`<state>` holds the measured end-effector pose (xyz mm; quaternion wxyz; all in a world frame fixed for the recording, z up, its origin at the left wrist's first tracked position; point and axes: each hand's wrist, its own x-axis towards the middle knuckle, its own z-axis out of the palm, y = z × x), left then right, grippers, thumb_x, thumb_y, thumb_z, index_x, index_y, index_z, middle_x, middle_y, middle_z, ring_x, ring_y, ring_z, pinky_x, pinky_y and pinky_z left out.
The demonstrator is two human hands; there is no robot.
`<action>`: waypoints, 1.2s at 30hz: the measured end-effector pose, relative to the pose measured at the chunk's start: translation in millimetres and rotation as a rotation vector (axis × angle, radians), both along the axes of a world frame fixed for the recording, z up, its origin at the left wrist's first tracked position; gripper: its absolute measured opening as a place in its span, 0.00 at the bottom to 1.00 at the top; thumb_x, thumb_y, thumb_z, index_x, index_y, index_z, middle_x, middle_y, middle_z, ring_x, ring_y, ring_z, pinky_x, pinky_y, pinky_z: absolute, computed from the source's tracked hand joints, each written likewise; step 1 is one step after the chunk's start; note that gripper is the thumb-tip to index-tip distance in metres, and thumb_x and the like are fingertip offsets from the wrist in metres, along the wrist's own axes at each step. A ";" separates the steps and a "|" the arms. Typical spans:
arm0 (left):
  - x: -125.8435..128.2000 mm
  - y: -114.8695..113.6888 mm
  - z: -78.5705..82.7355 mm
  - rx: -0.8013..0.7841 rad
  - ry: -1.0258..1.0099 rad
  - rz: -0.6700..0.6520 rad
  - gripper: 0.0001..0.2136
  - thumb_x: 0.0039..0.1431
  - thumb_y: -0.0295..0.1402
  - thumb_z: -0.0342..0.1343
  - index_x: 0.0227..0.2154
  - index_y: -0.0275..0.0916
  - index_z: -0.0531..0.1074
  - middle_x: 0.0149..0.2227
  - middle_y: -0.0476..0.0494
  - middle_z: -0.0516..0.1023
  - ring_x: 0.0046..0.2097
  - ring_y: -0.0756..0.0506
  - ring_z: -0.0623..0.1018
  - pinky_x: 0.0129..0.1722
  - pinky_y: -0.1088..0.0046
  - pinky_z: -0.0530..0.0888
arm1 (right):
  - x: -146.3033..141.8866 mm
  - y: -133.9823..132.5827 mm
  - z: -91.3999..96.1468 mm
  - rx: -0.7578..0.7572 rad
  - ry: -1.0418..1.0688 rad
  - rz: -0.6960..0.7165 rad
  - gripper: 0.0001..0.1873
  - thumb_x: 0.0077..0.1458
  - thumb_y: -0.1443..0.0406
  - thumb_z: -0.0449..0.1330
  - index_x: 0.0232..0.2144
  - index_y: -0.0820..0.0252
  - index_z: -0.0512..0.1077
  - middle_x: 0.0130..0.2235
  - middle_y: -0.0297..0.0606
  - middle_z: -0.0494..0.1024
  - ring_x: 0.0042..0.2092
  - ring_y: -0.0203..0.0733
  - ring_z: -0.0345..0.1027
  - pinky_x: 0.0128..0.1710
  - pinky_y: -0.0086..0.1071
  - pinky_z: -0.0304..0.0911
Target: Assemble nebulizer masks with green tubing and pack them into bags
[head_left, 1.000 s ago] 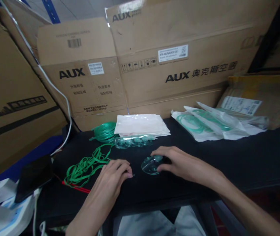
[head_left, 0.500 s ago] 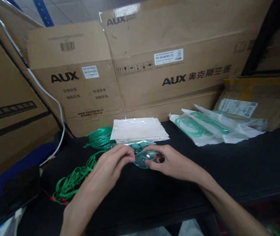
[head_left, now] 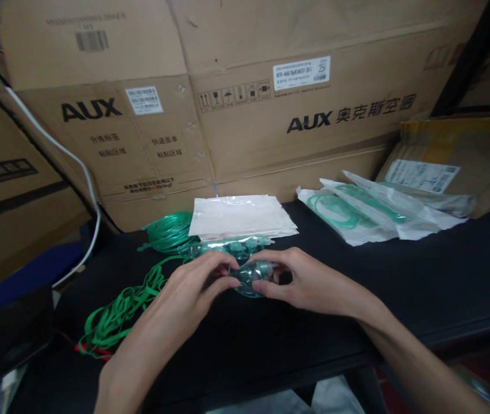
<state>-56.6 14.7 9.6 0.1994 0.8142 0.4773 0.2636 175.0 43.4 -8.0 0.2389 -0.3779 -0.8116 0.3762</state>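
A clear green oxygen mask is held between my two hands, low over the black table. My left hand pinches its left edge between thumb and fingers. From the other side my right hand grips the mask near its connector, thumb on the shell; some fingertips are hidden behind it. Just beyond lies a bag of clear green plastic parts. A bundle of green elastic straps is spread to the left of my left hand, and a coil of green tubing sits behind it.
A stack of white pouches lies at the back middle. Several packs with green tubing rest at the back right, beside a brown carton. Large cardboard sheets stand upright behind the black table. A white cable hangs at left.
The camera view has tilted down and shifted slightly. My left fingers have moved a little on the mask's edge, while my right hand keeps its grip.
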 end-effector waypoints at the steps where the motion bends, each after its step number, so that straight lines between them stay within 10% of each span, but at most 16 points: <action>1: -0.9 -0.4 0.4 -0.020 -0.010 0.023 0.06 0.66 0.35 0.60 0.44 0.48 0.74 0.43 0.57 0.81 0.46 0.49 0.79 0.47 0.78 0.70 | 0.2 -0.4 0.8 -0.011 0.008 0.012 0.11 0.61 0.61 0.62 0.44 0.59 0.77 0.30 0.31 0.74 0.29 0.35 0.62 0.28 0.28 0.57; 25: 4.1 -7.8 9.6 -0.140 -0.307 0.118 0.11 0.57 0.40 0.67 0.42 0.47 0.82 0.37 0.53 0.85 0.40 0.46 0.83 0.42 0.75 0.79 | -0.7 -5.8 9.9 -0.236 0.467 0.114 0.18 0.60 0.55 0.66 0.47 0.61 0.78 0.41 0.37 0.79 0.42 0.41 0.73 0.43 0.32 0.68; 36: 6.0 -9.2 17.3 -0.184 -0.456 0.167 0.10 0.54 0.42 0.68 0.39 0.51 0.85 0.44 0.51 0.86 0.50 0.38 0.83 0.55 0.63 0.79 | -1.9 -8.2 12.2 -0.300 0.572 0.109 0.19 0.60 0.55 0.66 0.49 0.58 0.77 0.42 0.37 0.79 0.39 0.38 0.75 0.42 0.31 0.70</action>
